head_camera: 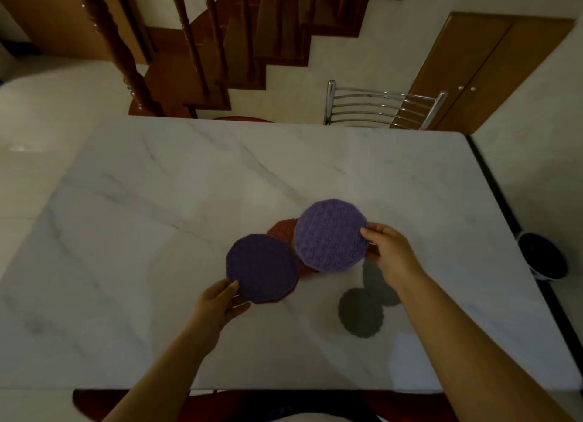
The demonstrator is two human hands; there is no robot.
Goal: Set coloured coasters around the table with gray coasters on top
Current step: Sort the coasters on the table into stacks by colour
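Above a marble surface (157, 232), the left grip (217, 305) pinches a dark purple coaster (262, 268); the right grip (391, 254) pinches a lighter purple coaster (329, 234); gray coasters (361, 312) lie near right.

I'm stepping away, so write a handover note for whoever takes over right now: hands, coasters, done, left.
Left hand pinches the dark purple coaster at its near edge.
Right hand pinches the light purple coaster at its right edge.
Red coasters show beneath both, mid-table.
Two gray coasters overlap on the marble table beside the right forearm.
Done: nothing set out yet.
Left: spread coloured coasters around the table, a gray one on each.
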